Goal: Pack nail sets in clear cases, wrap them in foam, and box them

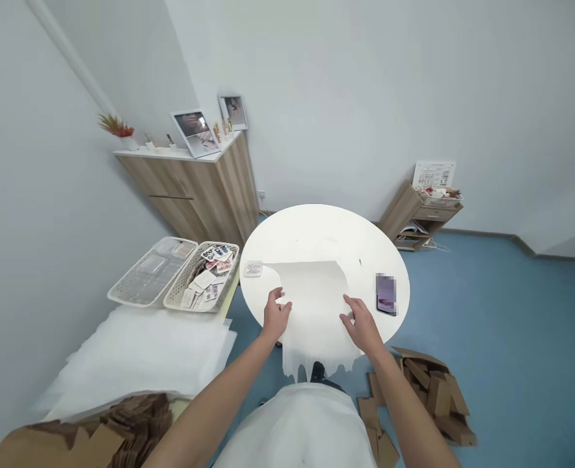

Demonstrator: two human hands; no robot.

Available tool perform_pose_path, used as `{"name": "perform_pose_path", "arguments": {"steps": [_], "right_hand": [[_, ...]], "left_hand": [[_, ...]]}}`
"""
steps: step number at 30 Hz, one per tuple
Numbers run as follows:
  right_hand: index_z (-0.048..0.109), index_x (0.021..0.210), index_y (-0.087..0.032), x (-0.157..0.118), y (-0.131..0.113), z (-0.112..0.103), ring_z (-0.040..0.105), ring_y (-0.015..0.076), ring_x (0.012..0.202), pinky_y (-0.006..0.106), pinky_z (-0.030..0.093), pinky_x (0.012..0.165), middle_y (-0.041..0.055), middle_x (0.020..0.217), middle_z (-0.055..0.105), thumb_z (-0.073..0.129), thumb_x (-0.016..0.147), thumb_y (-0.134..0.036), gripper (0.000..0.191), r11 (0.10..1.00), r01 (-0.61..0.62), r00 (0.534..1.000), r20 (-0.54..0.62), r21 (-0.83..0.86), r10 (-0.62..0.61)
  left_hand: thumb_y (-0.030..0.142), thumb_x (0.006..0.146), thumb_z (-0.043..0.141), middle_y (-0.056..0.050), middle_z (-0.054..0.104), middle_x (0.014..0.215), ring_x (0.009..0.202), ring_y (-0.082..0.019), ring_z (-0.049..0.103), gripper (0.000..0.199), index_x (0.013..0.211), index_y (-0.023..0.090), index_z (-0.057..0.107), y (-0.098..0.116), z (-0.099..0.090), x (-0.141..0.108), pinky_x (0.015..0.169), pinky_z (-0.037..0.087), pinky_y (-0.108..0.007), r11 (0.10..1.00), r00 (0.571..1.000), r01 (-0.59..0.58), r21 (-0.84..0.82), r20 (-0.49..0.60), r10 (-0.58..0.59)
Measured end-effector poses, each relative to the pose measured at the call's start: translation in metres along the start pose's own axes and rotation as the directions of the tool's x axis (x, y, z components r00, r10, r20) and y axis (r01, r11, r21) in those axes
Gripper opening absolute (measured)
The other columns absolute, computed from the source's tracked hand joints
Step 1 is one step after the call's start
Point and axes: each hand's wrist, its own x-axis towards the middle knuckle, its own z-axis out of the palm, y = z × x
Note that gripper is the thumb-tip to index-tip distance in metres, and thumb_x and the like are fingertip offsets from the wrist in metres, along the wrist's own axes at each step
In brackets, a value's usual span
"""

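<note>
Well, left of the round table (311, 227) lies a pile of white sheets (141, 351), and by the table's left rim sits a small clear case (254, 269). Next comes the left hand (275, 316), over the table's near left part, thumb and fingers parted beside an edge of the white sheet (314, 286) (whether the fingertips touch it, I cannot tell). That sheet lies across the table's middle and drapes over the near rim. I judge it light, soft and floppy, probably a bit slippery on the smooth tabletop and easy to tear or crease, so a gentle pinch at both side edges should suit it. Its long axis seems to run from the table's far side toward the wearer, the wavy end hanging down. The right hand (363, 325), also with digits spread, is at the opposite edge, and a phone (386, 296) lies near the table's right rim.
</note>
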Motion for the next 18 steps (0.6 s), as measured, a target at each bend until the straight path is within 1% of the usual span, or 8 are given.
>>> {"name": "perform_pose_path", "arguments": {"steps": [2, 4, 7, 9, 11, 13, 15, 18], "right_hand": [[0.038, 0.127, -0.025, 0.011, 0.019, 0.001, 0.058, 0.0155, 0.075, 0.033, 0.049, 0.072, 0.006, 0.109, 0.052, 0.044, 0.079, -0.026, 0.048, 0.999, -0.035, 0.999, 0.034, -0.005, 0.036], [0.037, 0.127, -0.025, 0.023, 0.036, 0.005, 0.058, 0.0165, 0.08, 0.032, 0.048, 0.073, 0.0056, 0.109, 0.052, 0.044, 0.078, -0.025, 0.05, 0.998, -0.064, 0.995, 0.079, -0.013, 0.065], [0.035, 0.129, -0.025, 0.038, 0.058, 0.012, 0.058, 0.0168, 0.081, 0.031, 0.047, 0.072, 0.006, 0.113, 0.05, 0.045, 0.078, -0.024, 0.052, 0.994, -0.1, 0.98, 0.17, -0.05, 0.107], [0.034, 0.131, -0.023, 0.045, 0.07, 0.017, 0.058, 0.0167, 0.08, 0.03, 0.047, 0.07, 0.0072, 0.116, 0.049, 0.046, 0.078, -0.023, 0.054, 0.989, -0.116, 0.96, 0.246, -0.089, 0.135], [0.032, 0.132, -0.021, 0.049, 0.081, 0.024, 0.058, 0.0171, 0.079, 0.029, 0.046, 0.07, 0.0089, 0.119, 0.047, 0.046, 0.077, -0.022, 0.057, 0.984, -0.126, 0.932, 0.326, -0.124, 0.16], [0.03, 0.133, -0.019, 0.051, 0.09, 0.032, 0.058, 0.0187, 0.083, 0.03, 0.046, 0.07, 0.0103, 0.122, 0.045, 0.047, 0.077, -0.02, 0.059, 0.98, -0.13, 0.905, 0.386, -0.151, 0.18], [0.03, 0.133, -0.018, 0.052, 0.097, 0.04, 0.056, 0.0216, 0.092, 0.031, 0.045, 0.073, 0.011, 0.124, 0.045, 0.047, 0.076, -0.018, 0.059, 0.977, -0.128, 0.89, 0.414, -0.17, 0.189], [0.033, 0.131, -0.017, 0.055, 0.102, 0.052, 0.048, 0.0248, 0.106, 0.032, 0.043, 0.081, 0.0116, 0.123, 0.047, 0.048, 0.074, -0.015, 0.059, 0.973, -0.128, 0.886, 0.418, -0.192, 0.199]], "left_hand": [[0.03, 0.074, 0.051, -0.006, 0.059, 0.098, 0.055, -0.009, 0.05, 0.038, 0.11, 0.019, 0.05, 0.004, 0.012, 0.012, 0.06, 0.043, -0.027, 0.995, 1.0, 0.007, 0.097, 0.021, -0.009], [0.029, 0.073, 0.052, -0.006, 0.06, 0.095, 0.062, -0.013, 0.053, 0.035, 0.107, 0.018, 0.054, 0.006, 0.022, 0.024, 0.068, 0.044, -0.03, 0.987, 1.0, 0.006, 0.162, 0.029, -0.011], [0.027, 0.069, 0.057, -0.007, 0.056, 0.112, 0.084, -0.018, 0.056, 0.04, 0.109, 0.021, 0.054, 0.003, 0.036, 0.041, 0.082, 0.042, -0.032, 0.97, 0.999, -0.012, 0.243, 0.054, -0.001], [0.026, 0.066, 0.06, -0.007, 0.05, 0.12, 0.096, -0.021, 0.054, 0.048, 0.113, 0.022, 0.051, -0.002, 0.044, 0.05, 0.089, 0.04, -0.033, 0.945, 0.994, -0.026, 0.325, 0.107, -0.009], [0.026, 0.064, 0.062, -0.007, 0.044, 0.128, 0.1, -0.022, 0.054, 0.057, 0.119, 0.022, 0.046, -0.009, 0.051, 0.057, 0.093, 0.037, -0.034, 0.903, 0.984, -0.042, 0.427, 0.175, -0.037], [0.025, 0.064, 0.062, -0.008, 0.035, 0.135, 0.1, -0.022, 0.055, 0.064, 0.125, 0.022, 0.039, -0.016, 0.058, 0.062, 0.094, 0.036, -0.036, 0.851, 0.968, -0.05, 0.523, 0.234, -0.087], [0.022, 0.065, 0.061, -0.009, 0.028, 0.14, 0.11, -0.024, 0.049, 0.069, 0.129, 0.022, 0.033, -0.022, 0.065, 0.066, 0.097, 0.033, -0.037, 0.792, 0.958, -0.055, 0.608, 0.255, -0.13], [0.019, 0.067, 0.059, -0.01, 0.025, 0.142, 0.128, -0.027, 0.028, 0.072, 0.131, 0.02, 0.027, -0.029, 0.072, 0.072, 0.101, 0.026, -0.037, 0.695, 0.95, -0.086, 0.714, 0.269, -0.158]]}}
